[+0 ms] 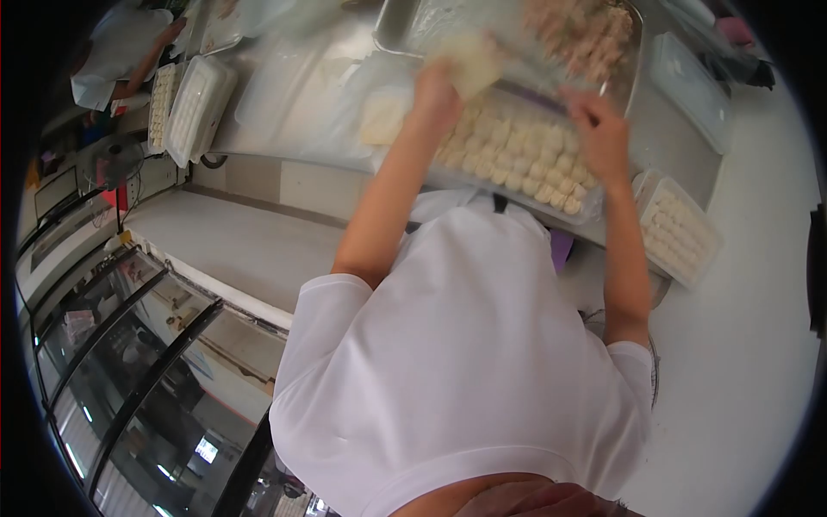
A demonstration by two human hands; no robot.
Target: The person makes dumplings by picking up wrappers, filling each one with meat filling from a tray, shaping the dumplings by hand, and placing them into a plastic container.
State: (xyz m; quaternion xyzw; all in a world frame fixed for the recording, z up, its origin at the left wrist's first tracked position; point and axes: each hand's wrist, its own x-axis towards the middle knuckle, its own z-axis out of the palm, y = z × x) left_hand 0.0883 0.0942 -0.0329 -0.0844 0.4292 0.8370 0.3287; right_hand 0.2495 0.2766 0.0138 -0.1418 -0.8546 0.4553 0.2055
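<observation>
Pinching a thin pale sheet (474, 65) at its near edge, the person's left hand (438, 96) hangs over the far left part of a clear tub (593, 200), fingers pressed together, the sheet smeared by blur. Right hand (600, 133) near the tub's right end, fingers drawn in; blur there too, so what, if anything, they grip cannot be told. Tub filled with rows of small pale dough pieces (525, 159), rounded, packed side by side, the near ones sharpest. Just left of the tub, a pale, flat, squarish stack (383, 118), beside the left forearm. Beyond the tub, a metal tray (639, 65) with a heap of pinkish, chunky filling (581, 34) toward its right side, to the upper left of the right hand; clear plastic toward its left. Worktop (297, 142) metal, shiny, with clear plastic sheeting (336, 103) left of the stack. Right of the person, near the worktop's edge, a smaller clear box (678, 226) with more pale pieces in rows; farther up the same side, a bluish flat container (689, 90). At far left, a white ridged container (198, 110) stands tilted beside a narrower one (164, 108). Upper left, well apart from both hands, another person in white (125, 52), one forearm reaching toward the worktop. Below them, a fan (116, 162).
</observation>
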